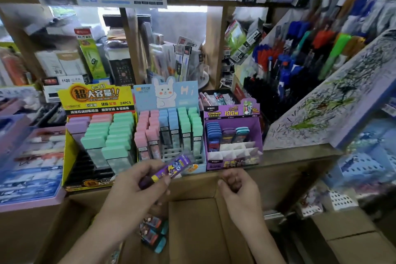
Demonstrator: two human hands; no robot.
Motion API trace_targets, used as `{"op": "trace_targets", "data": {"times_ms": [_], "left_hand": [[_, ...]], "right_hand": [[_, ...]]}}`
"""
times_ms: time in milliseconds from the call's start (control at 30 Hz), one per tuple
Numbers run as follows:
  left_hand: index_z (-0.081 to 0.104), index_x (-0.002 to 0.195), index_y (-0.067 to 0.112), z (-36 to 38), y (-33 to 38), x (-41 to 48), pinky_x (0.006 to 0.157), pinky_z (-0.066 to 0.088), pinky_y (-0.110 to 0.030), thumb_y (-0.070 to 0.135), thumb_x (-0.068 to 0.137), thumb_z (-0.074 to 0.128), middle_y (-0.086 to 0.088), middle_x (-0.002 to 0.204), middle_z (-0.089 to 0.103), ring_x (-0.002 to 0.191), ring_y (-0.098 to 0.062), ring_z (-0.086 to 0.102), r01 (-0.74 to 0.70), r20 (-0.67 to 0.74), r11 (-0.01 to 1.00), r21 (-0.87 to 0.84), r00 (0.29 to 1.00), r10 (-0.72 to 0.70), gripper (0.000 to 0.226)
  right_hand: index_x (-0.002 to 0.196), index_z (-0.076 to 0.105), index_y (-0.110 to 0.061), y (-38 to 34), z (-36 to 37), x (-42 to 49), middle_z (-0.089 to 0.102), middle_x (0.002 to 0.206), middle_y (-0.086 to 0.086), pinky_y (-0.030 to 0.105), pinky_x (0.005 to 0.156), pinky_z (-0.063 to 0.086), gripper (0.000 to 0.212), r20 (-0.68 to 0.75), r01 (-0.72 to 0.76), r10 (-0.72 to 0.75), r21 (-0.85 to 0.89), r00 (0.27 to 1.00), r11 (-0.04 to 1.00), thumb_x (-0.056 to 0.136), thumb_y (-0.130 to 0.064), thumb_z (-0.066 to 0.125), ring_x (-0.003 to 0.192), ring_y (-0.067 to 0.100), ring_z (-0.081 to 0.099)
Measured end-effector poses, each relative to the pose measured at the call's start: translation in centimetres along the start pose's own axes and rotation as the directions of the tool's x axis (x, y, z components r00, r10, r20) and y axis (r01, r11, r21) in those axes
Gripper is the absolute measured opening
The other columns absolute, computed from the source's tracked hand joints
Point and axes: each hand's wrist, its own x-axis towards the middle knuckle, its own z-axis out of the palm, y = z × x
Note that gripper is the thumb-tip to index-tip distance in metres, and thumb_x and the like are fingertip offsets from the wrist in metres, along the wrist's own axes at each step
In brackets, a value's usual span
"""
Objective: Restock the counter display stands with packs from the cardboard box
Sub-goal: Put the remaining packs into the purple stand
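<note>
My left hand (137, 186) pinches a slim purple pack (169, 169) and holds it tilted in front of the counter edge, above the open cardboard box (192, 227). More packs (153, 232) lie in the bottom of the box. My right hand (237, 191) hovers over the box with its fingers curled and holds nothing. On the counter stand a yellow display stand (68, 156) with pastel packs, a light-blue rabbit stand (169, 94) and a purple stand (232, 111), which has a few packs in its back rows and bare white dividers in front.
A pink tray (32, 199) of goods sits at the left. A slanted scribbled test board (325, 100) and racks of pens (300, 53) rise at the right. Wooden shelves crowded with stationery stand behind the counter. A second cardboard box (351, 240) lies at the lower right.
</note>
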Motion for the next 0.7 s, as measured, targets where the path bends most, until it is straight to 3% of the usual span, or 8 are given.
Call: {"op": "trace_targets", "data": {"times_ms": [100,233,267,333,400,500,633,700], "left_hand": [[0.069,0.092,0.032,0.1,2.8,1.9,0.054,0.051,-0.024,0.011,0.088,0.075,0.004,0.076,0.074,0.059,-0.008,0.063,-0.119,0.018,0.983,0.139,0.993,0.117,0.022],[0.065,0.09,0.036,0.8,5.5,4.8,0.065,0.056,-0.038,0.023,0.083,0.08,0.004,0.078,0.07,0.072,-0.021,0.069,-0.199,0.056,0.934,0.296,0.98,0.191,0.021],[0.064,0.089,0.036,1.1,6.1,5.5,0.064,0.056,-0.037,0.026,0.083,0.081,0.007,0.078,0.069,0.071,-0.017,0.069,-0.222,0.074,0.916,0.334,0.975,0.209,0.021],[0.064,0.088,0.036,1.8,7.2,6.9,0.053,0.05,-0.022,0.028,0.083,0.08,0.016,0.074,0.067,0.057,0.0,0.06,-0.276,0.122,0.867,0.414,0.961,0.248,0.019],[0.064,0.085,0.034,2.7,8.2,8.1,0.047,0.043,-0.012,0.027,0.083,0.08,0.015,0.068,0.066,0.048,0.003,0.052,-0.307,0.158,0.835,0.457,0.952,0.264,0.018],[0.064,0.086,0.033,4.0,9.2,9.8,0.051,0.037,-0.01,0.029,0.083,0.08,0.013,0.071,0.063,0.056,0.004,0.054,-0.362,0.222,0.757,0.544,0.932,0.286,0.017],[0.065,0.089,0.023,5.8,9.5,11.6,0.068,0.049,-0.026,0.022,0.083,0.079,0.01,0.078,0.064,0.072,-0.006,0.06,-0.4,0.289,0.687,0.606,0.916,0.279,0.016],[0.064,0.087,0.021,6.4,9.4,12.2,0.058,0.045,-0.013,0.017,0.082,0.079,0.011,0.069,0.061,0.059,0.002,0.056,-0.406,0.297,0.678,0.613,0.914,0.278,0.016]], "right_hand": [[0.086,0.069,-0.024,0.4,0.1,0.0,0.065,0.077,0.0,0.019,0.064,0.048,0.022,0.004,-0.009,0.009,0.029,1.0,1.0,0.084,-0.004,0.078,0.068,0.01,0.057],[0.085,0.069,-0.026,0.6,0.0,0.1,0.063,0.074,-0.006,0.024,0.067,0.049,0.022,0.017,-0.024,0.023,0.071,1.0,0.997,0.085,-0.005,0.077,0.07,0.013,0.059],[0.084,0.069,-0.026,0.7,0.1,0.1,0.062,0.073,-0.007,0.023,0.066,0.049,0.023,0.017,-0.024,0.023,0.081,1.0,0.996,0.085,-0.005,0.077,0.069,0.012,0.058],[0.083,0.069,-0.026,0.8,0.1,0.1,0.062,0.073,-0.006,0.022,0.065,0.048,0.023,0.016,-0.03,0.028,0.09,0.999,0.996,0.085,-0.005,0.077,0.069,0.012,0.058],[0.084,0.069,-0.027,0.9,0.2,0.1,0.064,0.077,-0.002,0.026,0.067,0.05,0.022,0.019,-0.043,0.041,0.098,0.999,0.994,0.085,-0.006,0.077,0.072,0.014,0.06],[0.085,0.069,-0.028,1.0,0.3,0.1,0.066,0.082,0.003,0.03,0.07,0.052,0.023,0.01,-0.046,0.045,0.103,0.999,0.994,0.085,-0.007,0.078,0.076,0.018,0.062],[0.085,0.069,-0.031,1.2,0.4,0.1,0.065,0.083,0.0,0.026,0.068,0.052,0.022,0.001,-0.053,0.053,0.084,0.999,0.995,0.084,-0.011,0.078,0.075,0.014,0.062],[0.087,0.069,-0.03,1.3,0.4,0.1,0.064,0.083,-0.001,0.02,0.064,0.049,0.019,0.004,-0.059,0.059,0.074,0.998,0.995,0.085,-0.013,0.078,0.071,0.012,0.06]]}}
